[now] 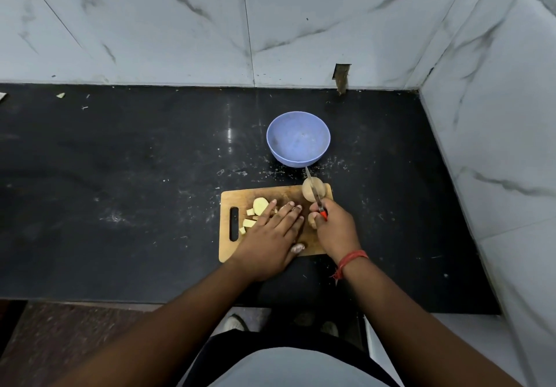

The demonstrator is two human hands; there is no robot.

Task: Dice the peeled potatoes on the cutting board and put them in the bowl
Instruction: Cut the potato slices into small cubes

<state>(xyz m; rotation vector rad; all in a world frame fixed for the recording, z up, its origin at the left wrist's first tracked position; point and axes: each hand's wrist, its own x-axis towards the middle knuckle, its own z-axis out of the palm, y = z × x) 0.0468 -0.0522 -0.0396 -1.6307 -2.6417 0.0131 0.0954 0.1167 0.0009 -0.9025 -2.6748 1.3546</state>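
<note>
A wooden cutting board (231, 198) lies on the black counter, its handle slot at the left. Several pale potato pieces (255, 210) sit on its left half. My left hand (270, 236) lies flat over the board's middle, fingers straight, partly covering those pieces. My right hand (334, 230) grips a knife (314, 192) with a red handle; its blade points away from me across a whole peeled potato (310, 189) at the board's far right corner. Another potato piece (311, 219) shows just left of my right hand. A blue bowl (298, 138) stands beyond the board and holds nothing.
A black counter (120, 191) runs left to right, with marble wall tiles behind and a side wall on the right. Small scraps (60, 95) lie at the far left near the wall. White specks dust the counter around the board.
</note>
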